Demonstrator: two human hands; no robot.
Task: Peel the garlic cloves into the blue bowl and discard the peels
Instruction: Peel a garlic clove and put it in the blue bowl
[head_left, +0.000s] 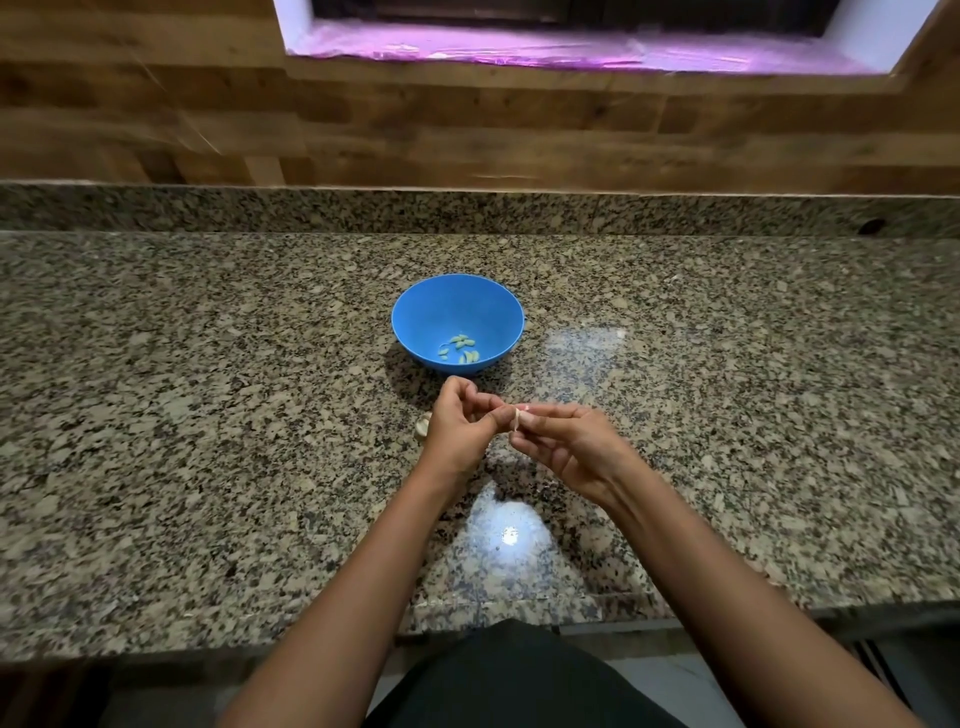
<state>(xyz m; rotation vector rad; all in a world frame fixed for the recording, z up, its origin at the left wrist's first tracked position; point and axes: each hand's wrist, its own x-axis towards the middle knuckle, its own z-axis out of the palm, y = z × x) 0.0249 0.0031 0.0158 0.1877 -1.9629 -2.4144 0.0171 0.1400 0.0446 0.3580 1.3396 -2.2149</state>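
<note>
A blue bowl is seen upright on the speckled granite surface, with several peeled garlic cloves collected at its bottom. Just in front of the bowl, a garlic clove with pale skin is pinched between the curled fingertips of the left hand and the right hand, both raised above the surface. A pale unpeeled piece of garlic is partly hidden on the surface beside the left hand.

left hand and right hand fingertips meeting, fingers curled, pinching
</note>
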